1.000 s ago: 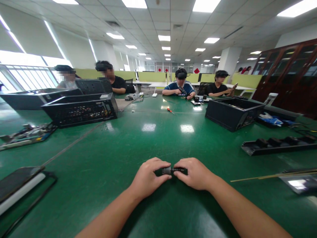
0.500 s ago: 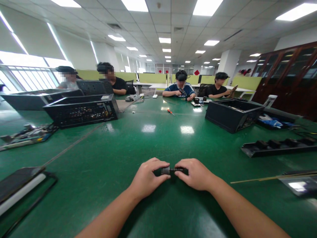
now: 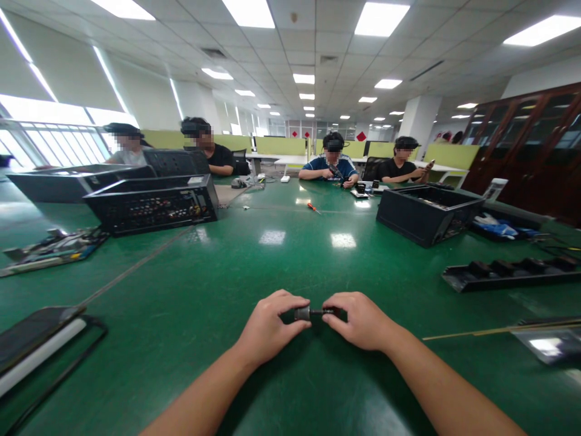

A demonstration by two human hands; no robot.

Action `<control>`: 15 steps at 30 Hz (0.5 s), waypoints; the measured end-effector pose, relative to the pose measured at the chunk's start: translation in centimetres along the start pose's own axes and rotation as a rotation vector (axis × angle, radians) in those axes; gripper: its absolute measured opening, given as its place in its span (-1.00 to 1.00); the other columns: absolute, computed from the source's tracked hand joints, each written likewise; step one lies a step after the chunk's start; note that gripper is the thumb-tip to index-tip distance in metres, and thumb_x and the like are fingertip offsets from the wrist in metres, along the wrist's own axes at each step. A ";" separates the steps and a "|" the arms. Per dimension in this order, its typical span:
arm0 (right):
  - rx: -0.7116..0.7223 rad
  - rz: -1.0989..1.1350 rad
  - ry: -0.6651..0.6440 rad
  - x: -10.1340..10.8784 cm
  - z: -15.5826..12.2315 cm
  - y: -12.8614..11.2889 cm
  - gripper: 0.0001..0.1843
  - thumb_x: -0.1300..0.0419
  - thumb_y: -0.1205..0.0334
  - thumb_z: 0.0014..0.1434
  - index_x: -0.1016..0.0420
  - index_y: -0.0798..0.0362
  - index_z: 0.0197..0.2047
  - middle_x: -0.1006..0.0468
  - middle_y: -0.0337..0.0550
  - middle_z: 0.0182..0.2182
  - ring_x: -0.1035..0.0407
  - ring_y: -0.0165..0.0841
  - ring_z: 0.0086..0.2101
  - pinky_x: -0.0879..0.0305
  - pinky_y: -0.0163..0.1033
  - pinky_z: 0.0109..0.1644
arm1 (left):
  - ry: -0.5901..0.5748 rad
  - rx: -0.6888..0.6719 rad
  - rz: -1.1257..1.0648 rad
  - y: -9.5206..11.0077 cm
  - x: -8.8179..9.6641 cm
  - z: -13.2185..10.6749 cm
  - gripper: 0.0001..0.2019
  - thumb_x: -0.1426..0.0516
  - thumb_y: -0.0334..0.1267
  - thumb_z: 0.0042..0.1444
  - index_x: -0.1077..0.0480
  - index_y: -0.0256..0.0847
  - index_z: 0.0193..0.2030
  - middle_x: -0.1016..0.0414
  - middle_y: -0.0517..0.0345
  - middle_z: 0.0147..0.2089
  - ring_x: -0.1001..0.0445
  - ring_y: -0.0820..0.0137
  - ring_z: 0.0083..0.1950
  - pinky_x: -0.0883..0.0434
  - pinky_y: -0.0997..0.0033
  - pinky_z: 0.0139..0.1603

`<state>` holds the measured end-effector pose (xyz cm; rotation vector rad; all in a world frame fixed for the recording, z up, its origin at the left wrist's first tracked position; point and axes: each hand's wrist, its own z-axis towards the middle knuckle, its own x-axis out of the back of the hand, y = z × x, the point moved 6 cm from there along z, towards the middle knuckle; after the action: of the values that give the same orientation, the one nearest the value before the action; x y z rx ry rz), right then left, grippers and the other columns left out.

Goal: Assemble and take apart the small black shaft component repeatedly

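Note:
Both of my hands rest on the green table [image 3: 290, 254] near its front edge. My left hand [image 3: 267, 327] and my right hand [image 3: 361, 321] meet around a small dark cylindrical part [image 3: 311, 313] with a silvery end. The left fingers and thumb pinch the silvery end. The right fingers pinch the dark end. Most of the part is hidden by my fingers.
A black open chassis [image 3: 154, 203] stands at the left, another black case [image 3: 426, 215] at the right. A circuit board [image 3: 49, 245] lies far left, a black strip with knobs [image 3: 508, 272] far right. A red screwdriver [image 3: 311, 208] lies mid-table. Several people sit at the far end.
My hands keep the same grip on the small part. The view has tilted slightly, nothing else has moved.

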<state>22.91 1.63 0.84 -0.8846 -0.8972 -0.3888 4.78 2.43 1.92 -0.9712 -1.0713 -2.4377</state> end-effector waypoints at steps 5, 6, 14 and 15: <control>-0.003 -0.002 -0.007 0.0 0.0 0.0 -0.80 -0.18 0.20 0.28 -0.59 0.03 -0.10 -0.64 -0.14 -0.23 -0.48 -0.30 -0.22 -0.32 -0.23 -0.09 | -0.007 0.016 -0.002 0.0 0.1 0.1 -0.70 -0.38 -0.34 -0.02 -0.59 -0.09 -0.10 -0.66 0.13 -0.18 -0.59 0.30 -0.15 -0.54 0.28 -0.07; -0.003 -0.003 -0.007 0.0 0.0 0.0 -0.80 -0.18 0.20 0.28 -0.59 0.04 -0.10 -0.64 -0.13 -0.23 -0.49 -0.30 -0.22 -0.32 -0.23 -0.09 | -0.008 0.017 0.000 0.1 0.1 0.1 -0.70 -0.38 -0.35 -0.03 -0.59 -0.09 -0.11 -0.66 0.13 -0.18 -0.59 0.30 -0.15 -0.53 0.28 -0.07; -0.008 -0.011 -0.014 0.0 0.0 0.1 -0.79 -0.17 0.19 0.29 -0.59 0.04 -0.10 -0.64 -0.12 -0.22 -0.49 -0.30 -0.21 -0.32 -0.23 -0.08 | -0.002 0.004 0.003 -0.1 0.0 0.1 -0.71 -0.37 -0.31 -0.01 -0.59 -0.09 -0.10 -0.66 0.11 -0.17 -0.59 0.30 -0.15 -0.55 0.28 -0.06; -0.009 -0.012 -0.016 0.0 0.0 0.1 -0.79 -0.17 0.19 0.28 -0.59 0.03 -0.10 -0.64 -0.12 -0.22 -0.49 -0.30 -0.21 -0.32 -0.23 -0.08 | -0.001 0.004 0.003 -0.1 0.1 0.1 -0.71 -0.37 -0.31 -0.01 -0.59 -0.09 -0.10 -0.66 0.11 -0.18 -0.59 0.30 -0.15 -0.55 0.28 -0.07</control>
<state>22.96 1.74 0.79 -0.8915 -0.9165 -0.3971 4.72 2.56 1.95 -0.9730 -1.0734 -2.4318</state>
